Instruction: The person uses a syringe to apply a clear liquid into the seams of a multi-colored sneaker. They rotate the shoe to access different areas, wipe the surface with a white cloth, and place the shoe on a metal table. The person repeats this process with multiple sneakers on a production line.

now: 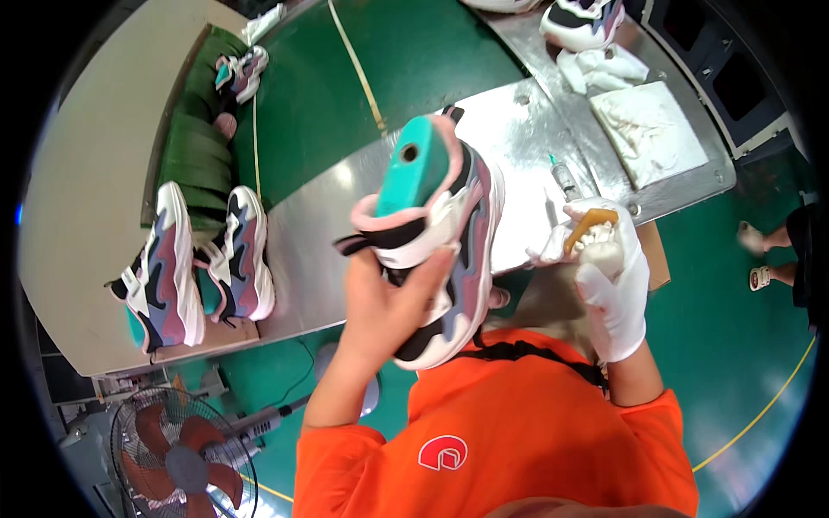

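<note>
My bare left hand [384,306] is closed round a sneaker [473,233] in white, pink, black and grey-purple, held up above the metal table edge. A teal insole [414,164] with a dark round spot shows in its opening. My right hand [620,298], in a white glove, grips a tan, flat-edged piece [587,226] with white crumbly material against it; I cannot make out its exact kind. Just beyond that hand, a syringe [563,180] with a green tip lies on the metal table [509,129].
Two similar sneakers [171,268] rest on the left bench. Another sneaker [242,73] sits on green padding [194,155]. A folded white cloth [648,129] lies at the right, near a further shoe [583,22]. A floor fan [186,466] stands lower left. Someone's feet [760,276] show at right.
</note>
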`<state>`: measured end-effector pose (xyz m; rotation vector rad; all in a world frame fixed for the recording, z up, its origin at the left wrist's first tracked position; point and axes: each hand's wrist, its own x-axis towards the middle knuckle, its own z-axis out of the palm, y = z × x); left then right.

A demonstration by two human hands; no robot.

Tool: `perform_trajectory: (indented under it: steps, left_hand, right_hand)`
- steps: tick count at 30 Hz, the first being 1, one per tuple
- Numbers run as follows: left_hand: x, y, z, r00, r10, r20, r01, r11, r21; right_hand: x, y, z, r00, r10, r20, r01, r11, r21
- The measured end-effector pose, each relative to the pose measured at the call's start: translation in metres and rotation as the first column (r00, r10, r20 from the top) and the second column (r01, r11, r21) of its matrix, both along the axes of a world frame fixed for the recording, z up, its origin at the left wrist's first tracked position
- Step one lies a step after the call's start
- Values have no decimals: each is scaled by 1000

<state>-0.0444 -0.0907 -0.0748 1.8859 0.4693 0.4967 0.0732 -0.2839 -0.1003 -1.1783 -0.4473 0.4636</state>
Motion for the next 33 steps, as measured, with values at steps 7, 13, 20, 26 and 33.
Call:
perform_trajectory:
  steps: [7, 13, 20, 26, 33]
  left_hand:
    - [-24, 58, -16, 993, -44, 107, 55, 993, -102]
    - [-5, 83, -24, 990, -138, -25, 134, 984, -117]
    - [-3, 89, -24, 986, -152, -69, 136, 971, -196]
    - [-3, 84, -26, 991, -137, 5, 136, 976, -173]
    - [-4, 83, -23, 981, -183, -65, 168, 966, -194]
  right_hand:
    - [25, 3, -4, 990, -101, 98, 108, 992, -70]
    - [47, 29, -18, 984, 75, -159, -88, 993, -75]
    - [62, 45, -33, 947, 137, -291, -148, 989, -17]
    - [64, 51, -24, 942, 160, -297, -184, 981, -57]
    - [65, 52, -26, 950, 177, -257, -206, 975, -89]
